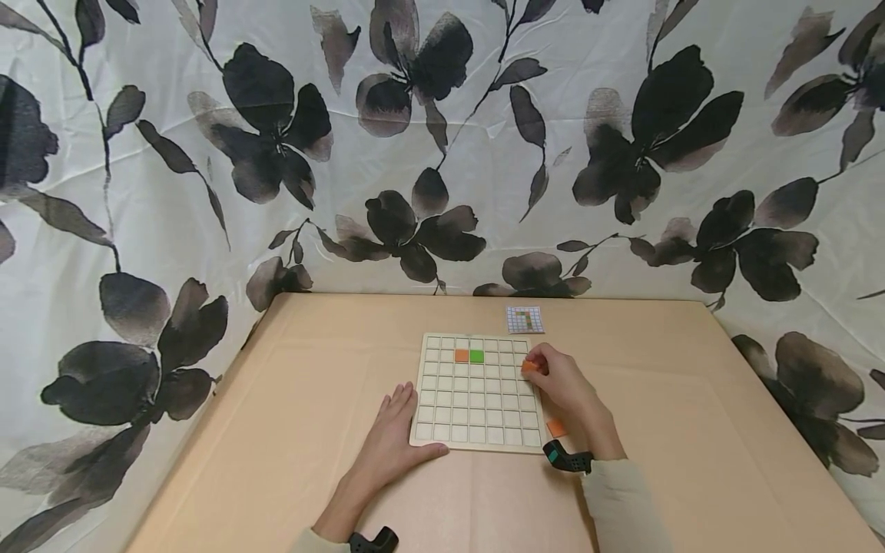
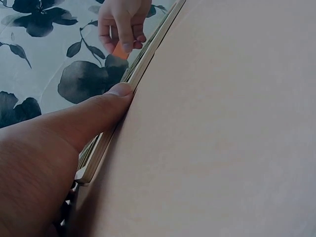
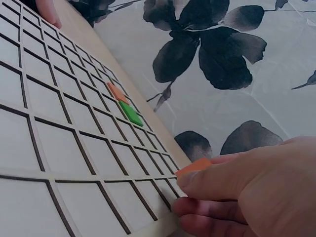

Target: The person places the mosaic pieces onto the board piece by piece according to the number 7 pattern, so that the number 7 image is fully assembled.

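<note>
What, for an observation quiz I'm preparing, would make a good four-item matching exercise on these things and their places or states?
Things:
1. Green tile
2. Patterned card
3. Left hand
4. Right hand

Places or states:
A. At the near left corner of the grid board
B. In a cell, beside a seated orange tile
C. Pinching a separate orange tile
D. On the table, beyond the board's far edge

Pairs: 1-B, 2-D, 3-A, 4-C
</note>
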Tool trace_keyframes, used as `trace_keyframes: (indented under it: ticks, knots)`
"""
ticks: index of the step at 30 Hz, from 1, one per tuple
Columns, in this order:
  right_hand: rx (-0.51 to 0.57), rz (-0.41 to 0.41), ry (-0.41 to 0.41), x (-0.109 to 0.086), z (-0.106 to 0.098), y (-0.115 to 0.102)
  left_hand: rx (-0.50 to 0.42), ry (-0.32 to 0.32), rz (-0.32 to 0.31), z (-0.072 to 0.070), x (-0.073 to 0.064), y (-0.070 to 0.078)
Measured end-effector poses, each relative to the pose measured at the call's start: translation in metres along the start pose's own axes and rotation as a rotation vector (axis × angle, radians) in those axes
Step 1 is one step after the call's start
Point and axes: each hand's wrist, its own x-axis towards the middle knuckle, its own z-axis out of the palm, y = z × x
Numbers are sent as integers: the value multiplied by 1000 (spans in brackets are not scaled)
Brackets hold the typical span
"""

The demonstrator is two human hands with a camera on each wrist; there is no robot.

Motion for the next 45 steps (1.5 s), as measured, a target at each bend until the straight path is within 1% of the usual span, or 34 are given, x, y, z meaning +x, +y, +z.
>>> trace_keyframes:
  ticks: [5,11,16,24,30,38,45]
  knots:
    - [21,0,30,4,7,-1,2,2,2,1,0,-1]
    - [52,4,30,9,14,-4,-1,4,5,1,-1,-2]
    - [46,-2,48,14,21,-6,6,5,-2,1,-1,-2]
    - [36,2,57,14,34,-14,-6,-18,-2,-1,-4,-6]
    - [32,-9,90,13,42,-20,-18,-27,6,-5,-6,-7]
    - [32,-21,107,15,51,-21,-12,-28,10,-6,-6,-6]
    - [1,-34,165,15,57,-21,1,-21,16,-6,-6,-8]
